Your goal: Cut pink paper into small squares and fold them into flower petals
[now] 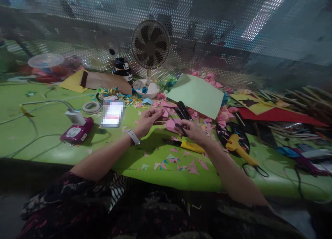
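Note:
My left hand (148,120) pinches a small piece of pink paper (164,111) just above the green table (46,128). My right hand (191,130) is closed around the black handles of a pair of scissors (174,121), whose thin blades point up-left toward the pink piece. A white watch band sits on my left wrist. Black-handled scissors (183,111) lie just behind my right hand, and a yellow-handled cutter (190,146) lies below it. Pink and blue paper scraps (178,161) are scattered in front of both hands.
A small desk fan (149,54) stands at the back, a light green sheet (198,95) to its right. A yellow glue gun (238,147), red and yellow paper and sticks fill the right. A tape roll (91,107), a phone (112,113) and a magenta device (77,131) with cables lie left.

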`<action>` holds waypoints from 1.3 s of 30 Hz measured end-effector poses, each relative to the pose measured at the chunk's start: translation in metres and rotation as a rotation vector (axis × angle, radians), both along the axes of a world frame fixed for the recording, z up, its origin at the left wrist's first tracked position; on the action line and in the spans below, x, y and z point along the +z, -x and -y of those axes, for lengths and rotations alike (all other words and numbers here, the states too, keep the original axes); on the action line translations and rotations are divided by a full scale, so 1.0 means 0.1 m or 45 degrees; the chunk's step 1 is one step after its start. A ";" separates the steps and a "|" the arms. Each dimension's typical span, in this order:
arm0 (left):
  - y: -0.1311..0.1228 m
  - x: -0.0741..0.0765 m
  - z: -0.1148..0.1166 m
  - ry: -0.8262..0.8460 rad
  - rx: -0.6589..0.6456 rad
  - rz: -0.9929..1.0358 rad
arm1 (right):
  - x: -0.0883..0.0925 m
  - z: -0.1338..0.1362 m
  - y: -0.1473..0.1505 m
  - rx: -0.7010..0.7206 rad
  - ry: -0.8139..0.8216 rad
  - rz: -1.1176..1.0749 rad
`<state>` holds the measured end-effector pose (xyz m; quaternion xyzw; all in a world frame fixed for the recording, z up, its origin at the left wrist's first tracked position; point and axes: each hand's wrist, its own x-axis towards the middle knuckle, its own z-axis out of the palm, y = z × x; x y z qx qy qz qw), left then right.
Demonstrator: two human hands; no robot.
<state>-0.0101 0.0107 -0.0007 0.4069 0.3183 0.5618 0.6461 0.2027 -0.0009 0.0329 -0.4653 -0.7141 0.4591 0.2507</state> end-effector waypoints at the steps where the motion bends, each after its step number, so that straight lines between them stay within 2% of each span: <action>1: 0.00 0.00 -0.01 -0.003 -0.006 -0.002 | 0.00 0.00 0.00 -0.001 0.008 -0.008; 8: 0.00 -0.01 0.00 0.007 -0.073 -0.035 | 0.00 0.01 0.02 -0.018 0.057 -0.072; 17: 0.00 -0.04 -0.02 0.044 0.044 -0.016 | -0.02 0.01 0.01 0.011 0.027 -0.042; 25: -0.01 -0.03 0.00 0.054 -0.048 -0.028 | -0.07 0.01 0.03 -0.047 0.096 -0.100; 31: -0.01 -0.03 0.00 0.060 -0.034 -0.008 | -0.09 0.00 0.02 -0.015 0.073 -0.143; 39: 0.00 -0.05 -0.01 0.067 -0.006 -0.006 | -0.01 0.03 0.05 -0.042 0.030 -0.057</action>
